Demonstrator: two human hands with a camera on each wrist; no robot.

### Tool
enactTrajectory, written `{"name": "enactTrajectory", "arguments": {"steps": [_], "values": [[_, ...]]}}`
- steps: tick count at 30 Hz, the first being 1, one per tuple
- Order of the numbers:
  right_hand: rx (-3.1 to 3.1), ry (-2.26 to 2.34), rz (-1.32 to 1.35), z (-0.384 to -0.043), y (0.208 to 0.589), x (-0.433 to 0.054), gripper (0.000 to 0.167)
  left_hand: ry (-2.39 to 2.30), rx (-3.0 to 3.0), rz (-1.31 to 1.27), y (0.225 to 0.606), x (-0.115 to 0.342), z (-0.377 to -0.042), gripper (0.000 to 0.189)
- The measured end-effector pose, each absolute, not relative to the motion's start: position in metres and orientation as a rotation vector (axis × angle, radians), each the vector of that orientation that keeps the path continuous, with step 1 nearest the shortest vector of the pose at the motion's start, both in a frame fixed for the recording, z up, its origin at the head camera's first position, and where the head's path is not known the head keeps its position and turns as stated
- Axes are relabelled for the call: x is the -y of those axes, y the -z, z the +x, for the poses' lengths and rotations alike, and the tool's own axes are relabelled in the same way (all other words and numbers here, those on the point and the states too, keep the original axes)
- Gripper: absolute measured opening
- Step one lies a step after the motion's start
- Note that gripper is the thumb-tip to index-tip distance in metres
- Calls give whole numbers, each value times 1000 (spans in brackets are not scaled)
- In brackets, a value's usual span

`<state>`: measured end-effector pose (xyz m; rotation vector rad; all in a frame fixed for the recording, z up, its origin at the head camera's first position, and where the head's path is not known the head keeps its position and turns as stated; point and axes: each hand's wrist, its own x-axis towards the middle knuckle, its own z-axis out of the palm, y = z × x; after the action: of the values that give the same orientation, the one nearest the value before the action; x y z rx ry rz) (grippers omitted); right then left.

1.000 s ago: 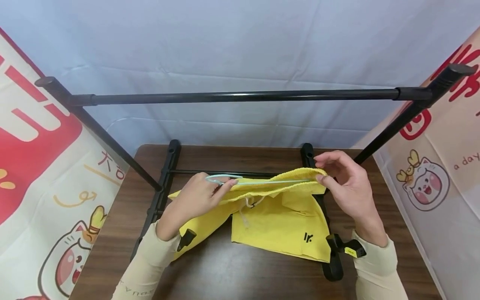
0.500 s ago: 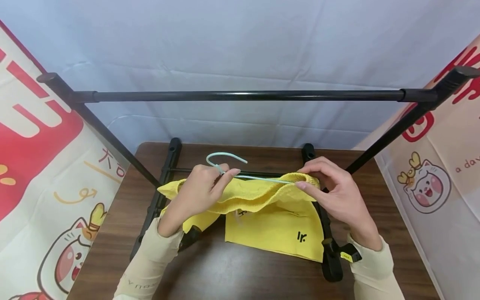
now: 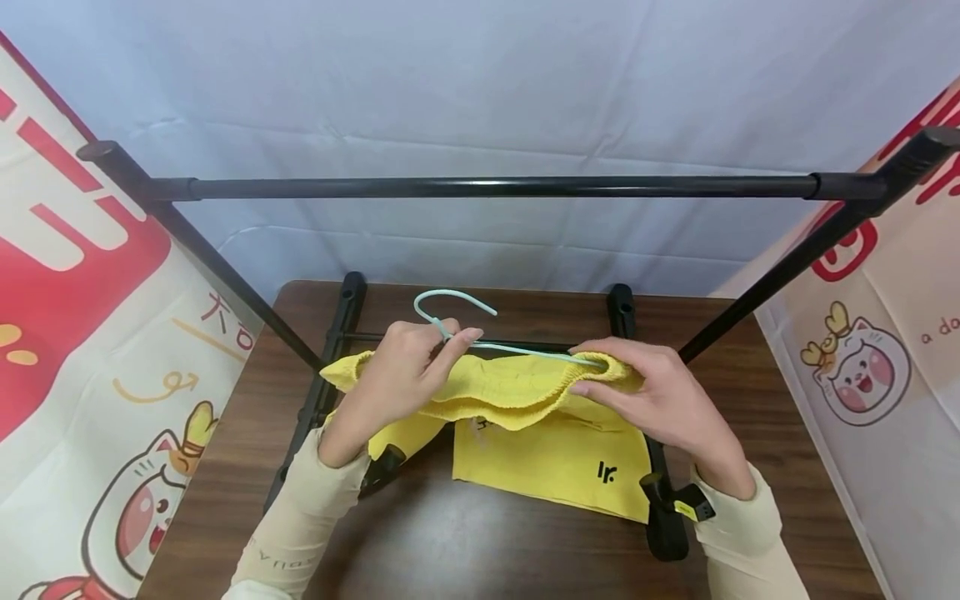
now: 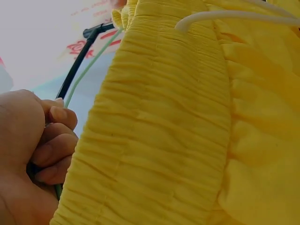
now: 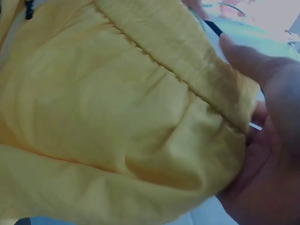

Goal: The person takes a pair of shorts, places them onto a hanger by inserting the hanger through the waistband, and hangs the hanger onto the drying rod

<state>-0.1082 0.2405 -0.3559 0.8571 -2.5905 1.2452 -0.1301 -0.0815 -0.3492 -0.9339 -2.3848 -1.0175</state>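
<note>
A pair of yellow shorts (image 3: 540, 475) with an elastic waistband (image 4: 154, 108) hangs between both hands, low over the table in the head view. My left hand (image 3: 397, 375) grips a mint-green clothes hanger (image 3: 517, 351) at the base of its hook, which sticks up free. The hanger's right arm runs into the waistband opening. At the right end of the waistband, my right hand (image 3: 663, 396) holds the fabric between thumb and fingers, around the hanger's tip. A pale drawstring (image 4: 234, 16) shows in the left wrist view. The hanger's left end is hidden behind my left hand and the fabric.
A black garment rack stands on the brown table (image 3: 480, 550), its top bar (image 3: 495, 188) running across above and beyond the hands. Its feet (image 3: 667, 533) flank the shorts. Printed cloths hang at both sides, with a pale cloth (image 3: 480, 92) behind.
The hanger's hook has tipped up and away from the body. My right hand has moved left along the hanger, bringing the waistband's right end with it, so the waistband now bunches.
</note>
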Motion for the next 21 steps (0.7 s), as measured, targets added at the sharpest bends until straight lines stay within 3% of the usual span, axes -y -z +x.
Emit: {"name": "enactTrajectory", "arguments": {"steps": [4, 11, 18, 21], "values": [[2549, -1109, 870, -109, 363, -237, 25, 1011, 2408, -964, 351, 80, -131, 62], [2296, -1130, 979, -112, 370, -240, 26, 802, 2382, -931, 347, 95, -126, 30], [2088, -1312, 889, -111, 368, -264, 7, 884, 2404, -834, 345, 152, -120, 67], [2033, -1371, 824, -109, 366, -274, 10, 1019, 2394, -831, 350, 172, -118, 71]]}}
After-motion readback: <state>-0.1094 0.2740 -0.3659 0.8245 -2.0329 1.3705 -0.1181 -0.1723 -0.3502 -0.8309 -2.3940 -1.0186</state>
